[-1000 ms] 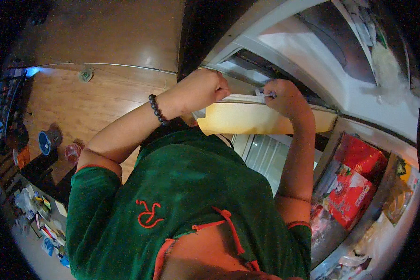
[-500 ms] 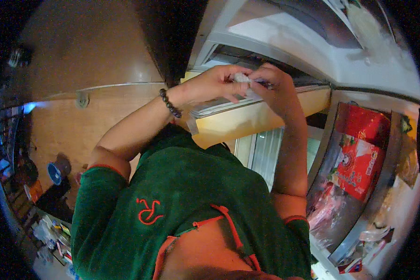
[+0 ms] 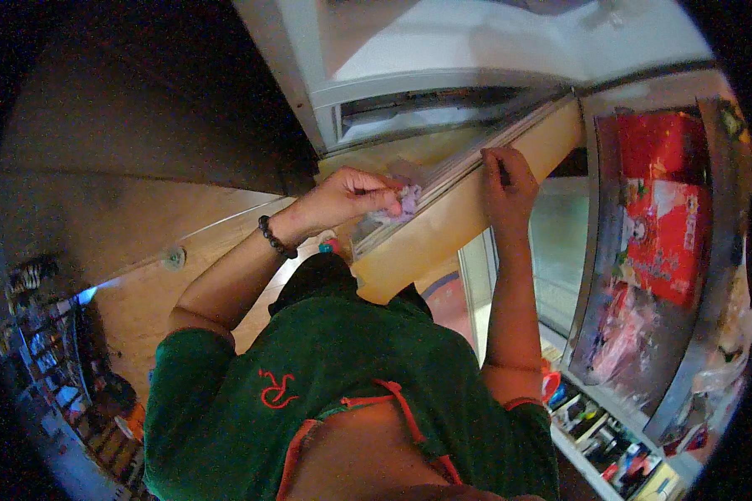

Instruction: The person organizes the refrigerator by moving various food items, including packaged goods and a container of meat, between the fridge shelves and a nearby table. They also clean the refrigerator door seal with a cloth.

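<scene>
While both arms reach overhead: left hand (image 3: 351, 196), beaded bracelet (image 3: 276, 238) at wrist, fingers pinched narrow on small pale crumpled wad (image 3: 405, 199), pressed on glass pane (image 3: 393, 221) above yellow shelf front (image 3: 451, 225). Right hand (image 3: 508, 179), fingers curled over shelf's upper edge, gripping it. Red packages (image 3: 664, 225) in door rack, far right.

A red package (image 3: 664, 209) stands at three o'clock behind a glass door (image 3: 560, 250); below it, toward four o'clock, lies what may be a pinkish wrapped bundle (image 3: 622, 334), blurred; small boxed goods (image 3: 618, 442) crowd a shelf at five o'clock; a wooden floor (image 3: 142, 309) spreads at nine o'clock; cluttered racks (image 3: 46, 351) line the rim at eight o'clock; a dark wall panel (image 3: 142, 108) fills eleven o'clock.
</scene>
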Available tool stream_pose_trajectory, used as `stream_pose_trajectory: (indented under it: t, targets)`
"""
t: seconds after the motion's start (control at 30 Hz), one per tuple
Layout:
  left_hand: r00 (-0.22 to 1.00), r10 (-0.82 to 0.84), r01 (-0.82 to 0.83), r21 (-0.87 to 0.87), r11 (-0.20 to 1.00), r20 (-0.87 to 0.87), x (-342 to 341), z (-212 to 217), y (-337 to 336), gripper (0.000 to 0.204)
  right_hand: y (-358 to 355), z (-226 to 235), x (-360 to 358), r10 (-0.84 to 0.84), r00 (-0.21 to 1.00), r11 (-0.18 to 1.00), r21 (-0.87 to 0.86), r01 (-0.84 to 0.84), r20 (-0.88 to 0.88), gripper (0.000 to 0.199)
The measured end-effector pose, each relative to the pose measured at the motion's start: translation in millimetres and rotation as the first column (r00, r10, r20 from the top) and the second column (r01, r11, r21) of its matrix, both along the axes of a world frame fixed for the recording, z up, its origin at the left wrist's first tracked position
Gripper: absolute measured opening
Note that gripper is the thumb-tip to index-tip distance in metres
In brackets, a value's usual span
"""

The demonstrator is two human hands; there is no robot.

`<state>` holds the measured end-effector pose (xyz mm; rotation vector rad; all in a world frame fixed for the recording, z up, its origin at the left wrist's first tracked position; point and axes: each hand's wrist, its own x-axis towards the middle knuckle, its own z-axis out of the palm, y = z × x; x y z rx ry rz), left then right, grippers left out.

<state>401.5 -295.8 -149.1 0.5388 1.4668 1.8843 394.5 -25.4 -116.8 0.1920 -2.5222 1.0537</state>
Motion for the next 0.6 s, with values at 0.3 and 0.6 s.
stream_pose_trajectory:
  t: [0.3,0.6]
  targets:
    - [0.987,0.061,-0.098,-0.254,0.962,-0.149,13.3,8.3,55.3,0.028,12.0,12.6,21.3,0.008,1.000,0.999,-0.053,-0.008,-0.009,0.008]
    - [0.936,0.114,-0.239,-0.362,0.901,-0.334,47.4,23.2,106.1,0.025,51.5,3.9,38.0,0.090,0.994,0.986,-0.135,-0.096,-0.054,0.007]
